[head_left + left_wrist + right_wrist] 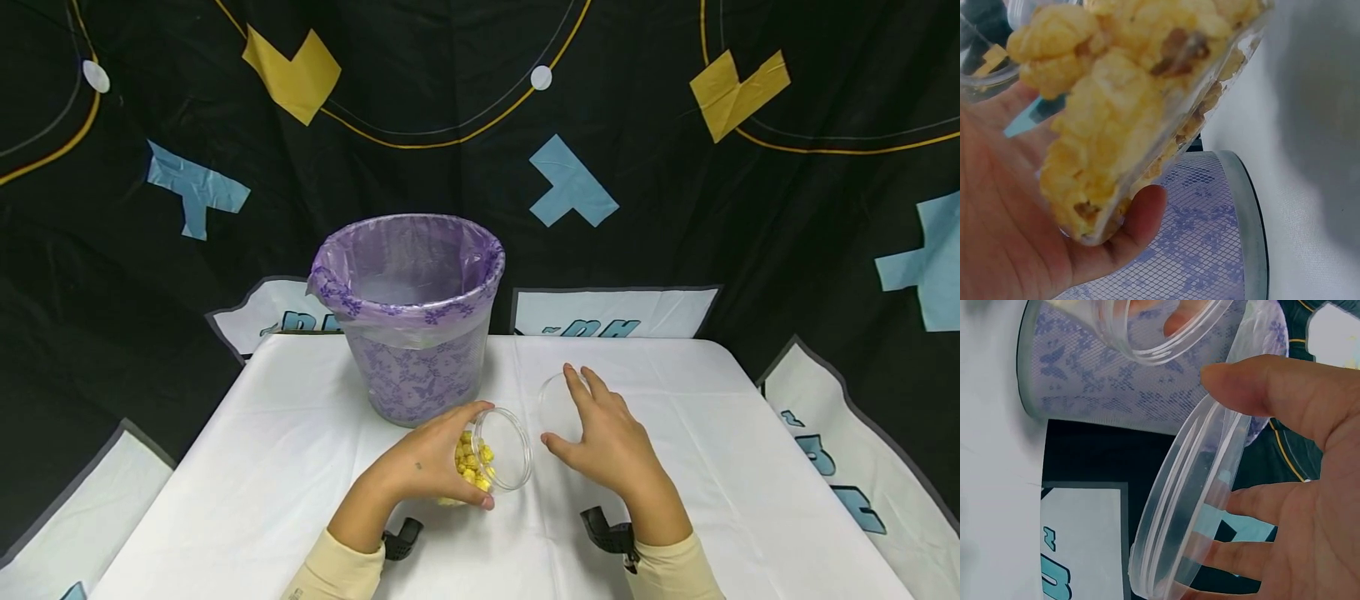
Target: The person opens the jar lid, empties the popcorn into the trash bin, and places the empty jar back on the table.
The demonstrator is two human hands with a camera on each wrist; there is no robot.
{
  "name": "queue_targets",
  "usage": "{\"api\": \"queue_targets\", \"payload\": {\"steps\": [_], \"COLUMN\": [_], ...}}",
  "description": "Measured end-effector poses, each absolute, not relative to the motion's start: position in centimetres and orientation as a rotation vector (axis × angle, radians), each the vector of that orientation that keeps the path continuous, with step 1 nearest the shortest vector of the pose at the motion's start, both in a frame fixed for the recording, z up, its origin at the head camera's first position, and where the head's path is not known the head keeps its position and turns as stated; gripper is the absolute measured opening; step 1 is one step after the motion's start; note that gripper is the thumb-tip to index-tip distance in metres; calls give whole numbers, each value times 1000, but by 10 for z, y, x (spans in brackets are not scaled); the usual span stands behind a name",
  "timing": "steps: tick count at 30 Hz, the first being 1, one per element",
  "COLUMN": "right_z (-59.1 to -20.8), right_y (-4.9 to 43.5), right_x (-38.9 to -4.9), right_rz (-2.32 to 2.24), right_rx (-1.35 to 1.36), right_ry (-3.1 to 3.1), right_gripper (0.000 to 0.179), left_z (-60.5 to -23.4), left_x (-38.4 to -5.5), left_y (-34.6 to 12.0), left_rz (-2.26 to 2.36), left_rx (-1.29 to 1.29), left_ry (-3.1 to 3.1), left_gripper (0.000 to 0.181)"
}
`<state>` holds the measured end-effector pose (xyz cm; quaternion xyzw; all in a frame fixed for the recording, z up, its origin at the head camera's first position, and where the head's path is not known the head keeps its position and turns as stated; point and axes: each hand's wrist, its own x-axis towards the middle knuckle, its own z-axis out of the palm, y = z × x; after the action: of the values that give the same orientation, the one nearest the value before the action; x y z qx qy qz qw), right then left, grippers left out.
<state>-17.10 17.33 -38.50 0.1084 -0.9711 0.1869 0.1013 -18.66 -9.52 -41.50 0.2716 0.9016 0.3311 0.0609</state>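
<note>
My left hand (423, 460) grips a clear plastic jar (526, 458) around its side. The jar is tipped over, its round mouth facing right toward the other hand. Yellow popcorn (468, 461) sits toward the jar's bottom end, and large pieces fill much of the left wrist view. My right hand (611, 437) holds a clear round lid (1175, 506) by its edge, thumb on one side and fingers on the other. The lid is apart from the jar and faces its mouth across a small gap.
Behind the hands stands a purple patterned mesh bin (423, 367) lined with a translucent purple bag (405, 312). A white cloth covers the table (750, 500). A black curtain (435, 175) with taped paper shapes hangs at the back.
</note>
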Motion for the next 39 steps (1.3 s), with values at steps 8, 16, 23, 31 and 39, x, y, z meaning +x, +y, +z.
{"api": "queue_targets", "payload": {"steps": [8,16,23,31,39], "right_z": [-385,-386,-396,-405,-414], "right_y": [180,187,190,192,195], "right_x": [-175,-179,-188,-195,-201], "right_rz": [558,543,527,525,540], "right_rx": [239,183,146,130,93], "right_ry": [-2906,-2953,-3017,-3050,-3098], "right_gripper": [96,95,94,94,95], "left_z": [-414,-414,-415,-416,-416], "left_x": [-186,-186,-186,-186,-186], "left_y": [-95,-95,-96,-96,-96], "left_rz": [1016,998,995,1000,997], "left_rx": [823,823,813,820,823], "left_ry": [2719,2738,2735,2729,2732], "left_gripper": [121,121,121,120,120]}}
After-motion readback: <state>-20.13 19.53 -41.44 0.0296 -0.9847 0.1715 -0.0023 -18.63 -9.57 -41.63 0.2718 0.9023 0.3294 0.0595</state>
